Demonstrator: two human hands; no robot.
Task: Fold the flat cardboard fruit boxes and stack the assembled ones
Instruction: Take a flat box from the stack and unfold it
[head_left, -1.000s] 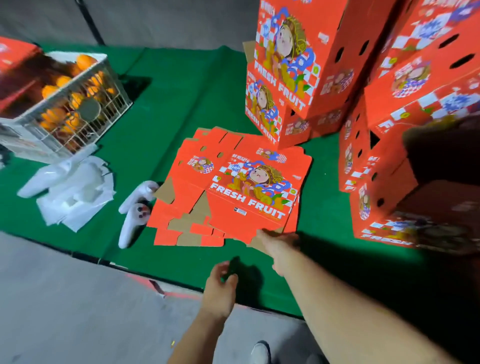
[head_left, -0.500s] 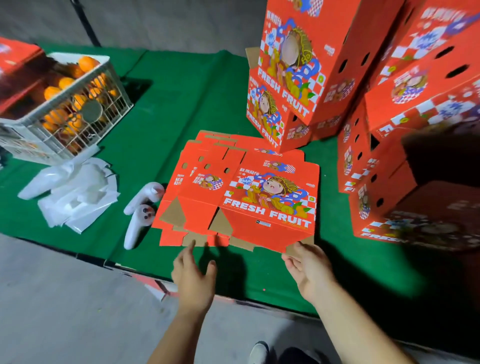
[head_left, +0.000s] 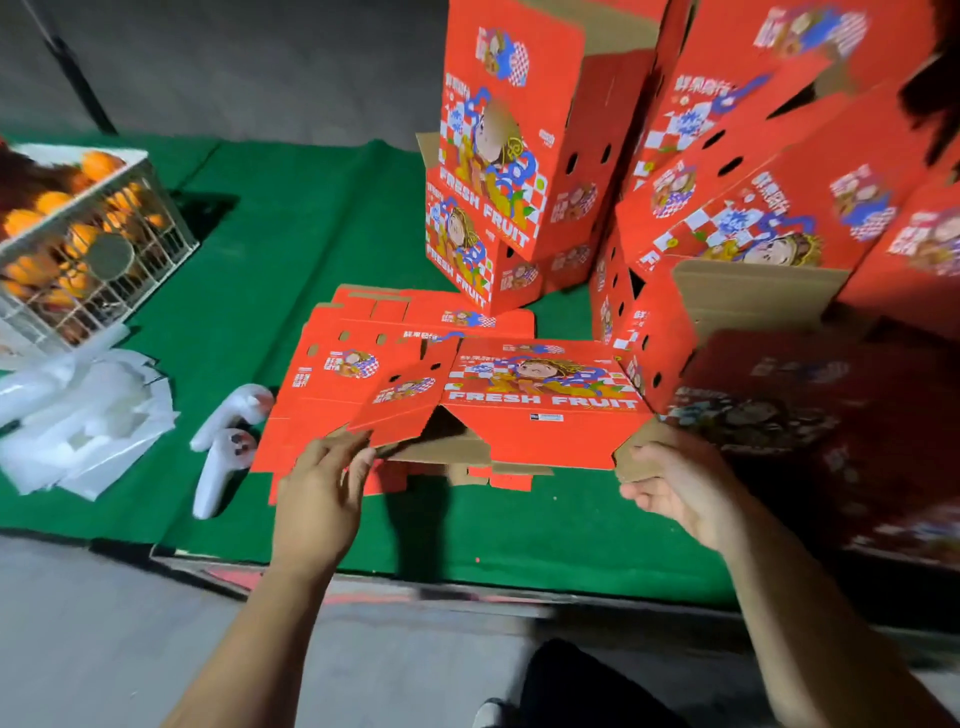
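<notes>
Head view: a flat red cardboard box (head_left: 540, 410) printed "FRESH FRUIT" is held lifted above the green mat (head_left: 311, 218), partly opened, with brown inner flaps showing along its near edge. The left hand (head_left: 317, 499) is placed at the box's near left corner, its fingers curled round the lower edge of the left panel. The right hand (head_left: 685, 488) is placed at the near right corner, where a brown flap is gripped between thumb and curled fingers. Beneath the lifted box, a pile of flat boxes (head_left: 353, 364) is seen lying on the mat, near its front edge and roughly midway along it.

Behind the pile, toward the mat's far edge, a stack of assembled boxes (head_left: 509, 171) is seen standing upright, one on another. Toward the right edge, more assembled boxes (head_left: 779, 171) are piled at tilted angles, some with open tops showing brown cardboard; the lowest at the right lie in shadow and are hard to read.

At the far left corner of the mat a white wire crate (head_left: 104, 260) filled with oranges (head_left: 31, 265) is set. Just in front of it, a heap of white foam sheets (head_left: 83, 415) is spread at the left edge. Between the foam and the flat pile, two white handheld controllers (head_left: 223, 447) are laid side by side, touching. Grey floor is seen before the mat's front edge.
</notes>
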